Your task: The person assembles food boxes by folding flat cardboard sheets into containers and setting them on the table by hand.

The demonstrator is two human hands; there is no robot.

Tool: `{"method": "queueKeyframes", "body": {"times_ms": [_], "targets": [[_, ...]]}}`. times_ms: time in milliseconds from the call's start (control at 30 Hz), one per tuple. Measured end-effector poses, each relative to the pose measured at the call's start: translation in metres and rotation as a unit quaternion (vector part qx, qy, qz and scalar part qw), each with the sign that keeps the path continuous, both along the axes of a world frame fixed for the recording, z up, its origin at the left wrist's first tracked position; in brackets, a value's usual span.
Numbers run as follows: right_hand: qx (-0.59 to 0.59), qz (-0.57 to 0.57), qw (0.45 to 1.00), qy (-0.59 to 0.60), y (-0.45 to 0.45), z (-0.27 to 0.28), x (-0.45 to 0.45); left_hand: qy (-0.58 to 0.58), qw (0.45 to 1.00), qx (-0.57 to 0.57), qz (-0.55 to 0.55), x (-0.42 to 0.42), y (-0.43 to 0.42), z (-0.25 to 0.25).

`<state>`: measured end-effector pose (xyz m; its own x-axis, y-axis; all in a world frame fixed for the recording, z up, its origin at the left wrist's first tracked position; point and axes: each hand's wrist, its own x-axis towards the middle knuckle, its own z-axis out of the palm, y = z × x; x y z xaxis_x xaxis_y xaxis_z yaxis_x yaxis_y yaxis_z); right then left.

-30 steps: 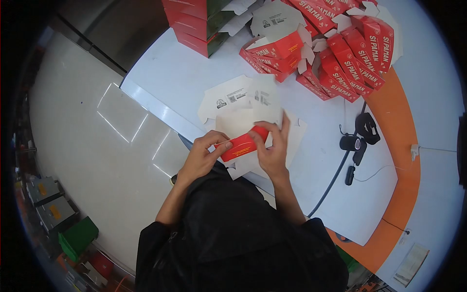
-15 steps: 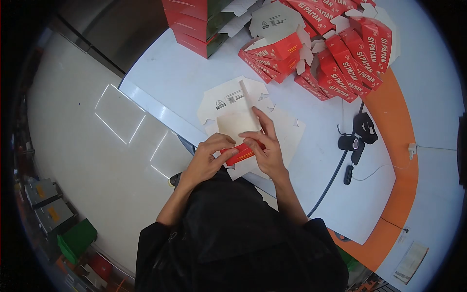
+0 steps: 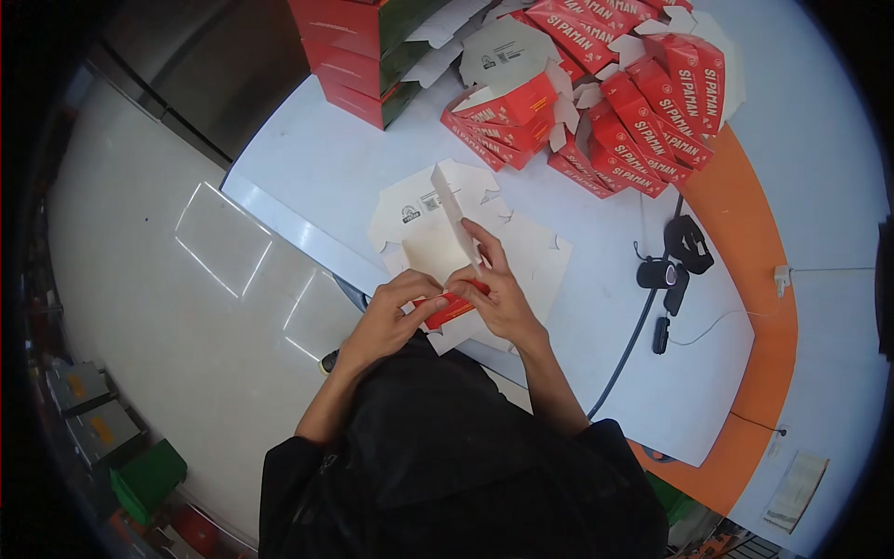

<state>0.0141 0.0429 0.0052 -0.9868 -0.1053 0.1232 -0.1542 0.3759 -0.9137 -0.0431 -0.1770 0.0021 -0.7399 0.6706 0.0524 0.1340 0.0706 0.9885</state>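
A partly folded carton (image 3: 436, 244), white inside with a red outer wall, is between my hands near the table's front edge. My left hand (image 3: 396, 312) pinches the left part of its red wall. Thumb and fingers of my right hand (image 3: 498, 296) close on the right part of that wall, with other fingers against a raised white side panel. Beneath the carton lie flat white cardboard sheets (image 3: 535, 265), one with a printed logo and a small square code. My fingertips nearly meet at the red wall's top edge.
Red and green boxes (image 3: 349, 70) are stacked at the back left of the white table (image 3: 307, 158). Several nested red cartons (image 3: 643, 130) stand at the back right. A black camera-like device (image 3: 656, 273), straps and a dark cable lie on the right, beside the orange table edge (image 3: 764, 242).
The carton's right side panel has swung up into a narrow upright wall. My right hand has shifted left along the red wall, closer to my left hand. The whole view has shifted slightly.
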Motion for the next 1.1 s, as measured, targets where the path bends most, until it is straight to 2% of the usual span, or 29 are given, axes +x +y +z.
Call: {"method": "queueKeyframes", "body": {"times_ms": [33, 100, 133, 233, 267, 367, 400, 500, 533, 633, 700, 767, 867, 967, 1100], "targets": [[0.01, -0.014, 1.0, 0.001, -0.004, 0.001, 0.002, 0.011, 1.0, 0.002, -0.003, -0.001, 0.0, 0.001], [0.032, -0.04, 0.999, 0.003, -0.012, 0.004, 0.006, 0.04, 0.996, 0.007, 0.079, 0.003, 0.005, 0.003], [0.057, -0.022, 0.998, 0.007, -0.012, 0.005, 0.007, 0.055, 0.991, 0.012, 0.119, 0.004, 0.008, 0.005], [0.148, -0.083, 0.985, -0.026, -0.033, 0.035, 0.021, 0.134, 0.975, -0.02, 0.178, 0.004, 0.017, 0.003], [0.179, -0.073, 0.98, -0.04, -0.035, 0.034, 0.023, 0.147, 0.973, -0.03, 0.177, 0.006, 0.02, 0.004], [0.165, -0.138, 0.976, -0.022, -0.043, 0.018, 0.026, 0.164, 0.978, -0.045, 0.12, 0.011, 0.031, 0.013], [0.149, -0.159, 0.976, -0.008, -0.039, 0.009, 0.029, 0.178, 0.979, -0.096, 0.04, 0.01, 0.028, 0.016], [0.119, -0.207, 0.97, 0.04, -0.017, -0.013, 0.034, 0.207, 0.976, -0.059, 0.02, 0.019, 0.038, 0.017], [0.121, -0.218, 0.967, 0.053, -0.004, -0.013, 0.038, 0.173, 0.983, -0.054, -0.006, 0.021, 0.036, 0.016], [0.142, -0.259, 0.95, 0.1, 0.057, -0.029, 0.06, 0.18, 0.98, -0.074, 0.03, 0.011, 0.029, -0.009], [0.059, -0.297, 0.946, 0.118, 0.105, -0.038, 0.069, 0.201, 0.964, -0.165, 0.053, -0.001, 0.022, -0.041], [0.102, -0.37, 0.921, 0.063, 0.145, -0.036, 0.071, 0.217, 0.937, -0.257, 0.093, -0.006, 0.014, -0.078], [0.237, -0.525, 0.807, -0.129, 0.199, -0.092, 0.101, 0.206, 0.894, -0.396, 0.038, -0.011, 0.005, -0.102], [0.027, -0.501, 0.851, -0.153, 0.171, -0.089, 0.108, 0.144, 0.891, -0.429, 0.025, -0.001, 0.008, -0.095], [0.195, -0.396, 0.887, -0.136, 0.117, -0.127, 0.109, 0.157, 0.916, -0.306, 0.207, 0.0, 0.01, -0.139]]}}
